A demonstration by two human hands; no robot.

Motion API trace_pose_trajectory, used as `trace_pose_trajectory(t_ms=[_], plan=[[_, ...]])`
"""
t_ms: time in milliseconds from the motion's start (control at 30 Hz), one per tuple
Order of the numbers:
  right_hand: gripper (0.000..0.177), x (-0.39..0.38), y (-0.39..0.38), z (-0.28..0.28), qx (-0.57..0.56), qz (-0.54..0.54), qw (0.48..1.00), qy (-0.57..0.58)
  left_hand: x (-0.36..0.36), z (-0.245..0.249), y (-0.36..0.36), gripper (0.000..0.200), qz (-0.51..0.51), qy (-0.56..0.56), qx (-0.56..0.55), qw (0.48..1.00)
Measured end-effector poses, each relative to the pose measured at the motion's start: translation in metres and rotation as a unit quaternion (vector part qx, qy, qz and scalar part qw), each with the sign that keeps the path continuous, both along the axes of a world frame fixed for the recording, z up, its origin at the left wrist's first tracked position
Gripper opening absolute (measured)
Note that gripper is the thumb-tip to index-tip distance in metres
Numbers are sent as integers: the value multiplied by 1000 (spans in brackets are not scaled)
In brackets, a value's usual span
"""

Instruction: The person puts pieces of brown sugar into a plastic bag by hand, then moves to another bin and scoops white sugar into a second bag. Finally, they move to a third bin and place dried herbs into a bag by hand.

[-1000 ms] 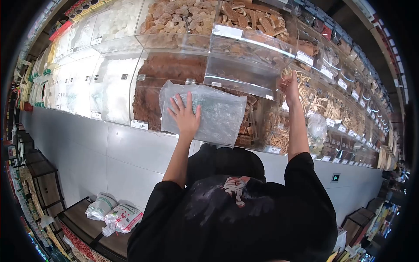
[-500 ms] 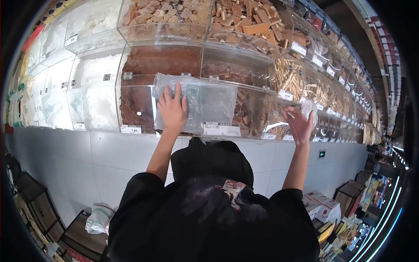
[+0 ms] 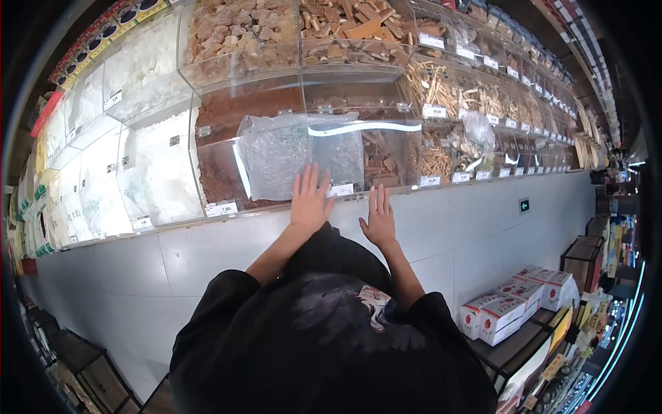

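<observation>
A clear plastic bag (image 3: 272,155) lies flat across the transparent lids of two bins. My left hand (image 3: 312,199) is open at the bag's lower edge, its fingertips overlapping the plastic beside a white price label (image 3: 340,189). To the right of it, my right hand (image 3: 379,217) is also open and holds nothing. Its fingers stretch up toward the front edge of the bin of brown chunks (image 3: 383,160). Under the bag's left part is a bin of reddish-brown powder (image 3: 215,165). A crumpled clear bag (image 3: 477,130) rests farther right on the bins.
White lumps fill bins on the left (image 3: 162,176). Behind are bins of amber lumps (image 3: 241,24), brown slabs (image 3: 355,24) and pale sticks (image 3: 427,81). White-and-red boxes (image 3: 502,319) are stacked on a dark stand at lower right. Grey floor tiles (image 3: 221,255) run below the counter.
My left hand has slid off the middle of the flat bag toward its lower edge. My right hand has come left from beside the crumpled bag. The view has shifted.
</observation>
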State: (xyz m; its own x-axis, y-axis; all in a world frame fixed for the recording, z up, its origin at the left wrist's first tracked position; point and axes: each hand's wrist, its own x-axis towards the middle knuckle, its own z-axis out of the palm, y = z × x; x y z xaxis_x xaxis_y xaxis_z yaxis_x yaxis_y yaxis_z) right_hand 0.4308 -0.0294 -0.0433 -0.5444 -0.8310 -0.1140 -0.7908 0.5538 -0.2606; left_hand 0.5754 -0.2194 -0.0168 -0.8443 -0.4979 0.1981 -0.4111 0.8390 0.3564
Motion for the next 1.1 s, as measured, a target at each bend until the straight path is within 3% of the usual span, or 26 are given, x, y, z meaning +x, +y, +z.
trace_pose_trajectory(t_ms=[33,200,233,333,367,400,433,467,533,600,700,767,800,867,900,1000,1067,1100], plan=[[93,12,6,-12,5,-10,1000,22,10,-9,13,69,-34,-23,3,999],[93,85,68,-87,12,-155,976,-154,80,-72,50,71,-164,-143,-23,976],[89,105,91,-108,29,-181,964,-194,100,-91,55,71,-147,-133,40,979],[65,177,184,-192,120,-243,914,-301,177,-142,64,65,-44,-265,94,959],[56,206,214,-203,170,-264,895,-317,198,-163,59,61,58,-289,245,924],[53,233,237,-200,223,-299,847,-377,224,-190,50,60,160,-304,389,855],[49,267,274,-217,203,-316,838,-396,258,-226,37,61,194,-354,432,807],[41,300,294,-210,210,-317,831,-406,286,-212,32,61,275,-367,509,729],[35,355,327,-185,206,-331,827,-406,370,-272,13,59,56,-474,338,811],[25,400,358,-199,258,-312,820,-405,418,-239,8,52,132,-442,351,815],[19,425,352,-173,195,-414,707,-540,447,-205,2,43,178,-435,342,814],[18,433,345,-197,165,-281,790,-519,449,-190,-2,40,219,-409,365,807],[19,428,339,-228,174,-252,808,-504,444,-180,-5,38,241,-393,378,803],[22,418,321,-284,189,-194,841,-469,446,-156,-13,36,192,-408,294,843],[24,411,295,-276,177,-194,855,-446,452,-151,-18,34,168,-414,248,859],[29,372,185,-235,131,-223,889,-378,482,-140,-35,36,274,-365,274,847],[44,343,95,-187,173,-118,918,-336,510,-157,-51,38,277,-335,322,841],[44,333,57,-183,145,-165,886,-408,525,-165,-61,40,277,-320,344,838]])
